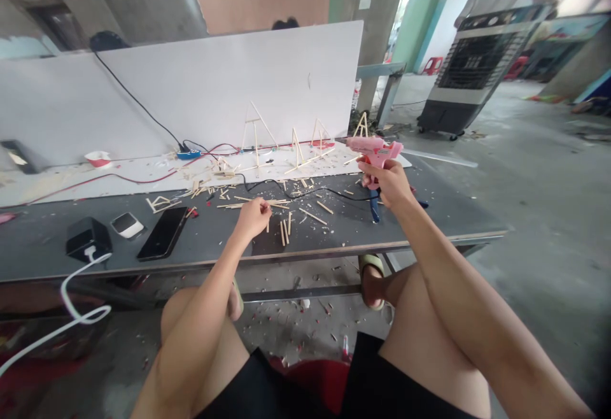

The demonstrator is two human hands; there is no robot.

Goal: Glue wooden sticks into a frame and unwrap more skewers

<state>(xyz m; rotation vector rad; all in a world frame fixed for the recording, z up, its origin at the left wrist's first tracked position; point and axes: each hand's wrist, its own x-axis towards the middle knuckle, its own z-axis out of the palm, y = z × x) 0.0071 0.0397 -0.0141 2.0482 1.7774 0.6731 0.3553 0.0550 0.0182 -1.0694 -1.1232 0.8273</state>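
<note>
A pink hot glue gun (373,146) is in my right hand (389,182), its fingers wrapped round the handle and its nozzle pointing left. A long translucent glue stick (442,157) extends behind it. My left hand (255,216) is closed in a pinch low over the table, with a short wooden stick (268,225) showing below the fingertips. Just right of it lie several short wooden sticks (282,234). Under the glue gun is a blue-handled tool (375,207), partly hidden. Thin wooden frames, such as a tall A-shaped frame (256,134), stand by the white board.
A phone (163,233), a small white device (126,225) and a black box with a white cable (88,238) lie left. A black cord (305,193) crosses the table. Behind are a blue power strip (188,154) and a red-white bowl (98,158). A person stands behind an air cooler (477,69).
</note>
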